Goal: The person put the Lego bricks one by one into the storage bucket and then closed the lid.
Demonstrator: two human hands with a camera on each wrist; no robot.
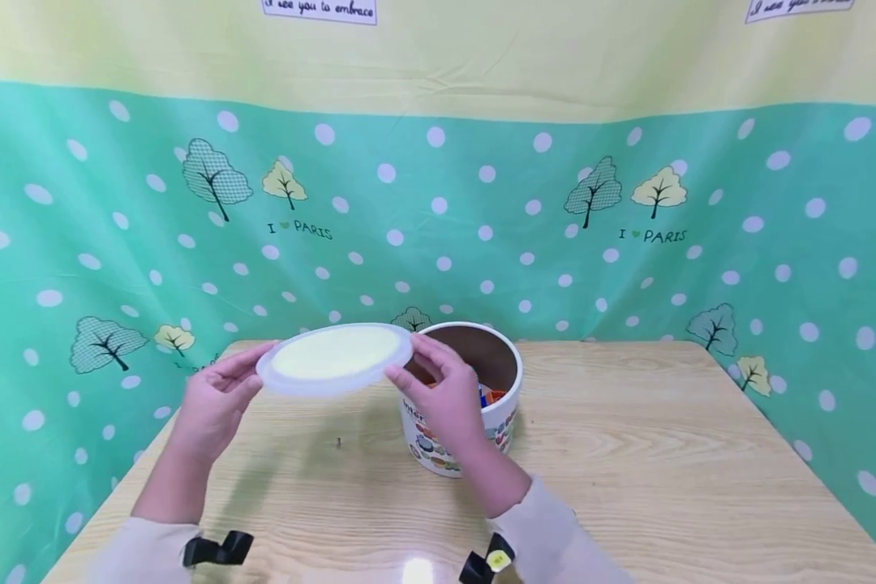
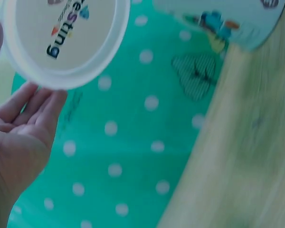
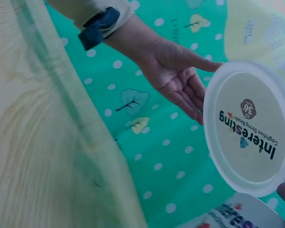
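A round white lid (image 1: 333, 357) is held up above the table, tilted, between both hands. My left hand (image 1: 215, 401) pinches its left edge between thumb and fingers. At the opposite edge, my right hand (image 1: 445, 389) grips the rim, with its forearm in front of the bucket. The lid's printed face (image 3: 251, 130), reading "Interesting Cognitive String Beads", shows in both wrist views. Just behind the right hand stands a white printed bucket (image 1: 504, 434), uncovered, with a brown inside. Small blue and orange pieces (image 1: 492, 397) lie in it, mostly hidden by the hand and wall.
The bucket stands on a light wood-grain table (image 1: 650, 454). A green and yellow cloth (image 1: 467, 203) with dots and trees hangs behind the table and along its sides. A tiny dark mark (image 1: 339, 443) is on the tabletop below the lid.
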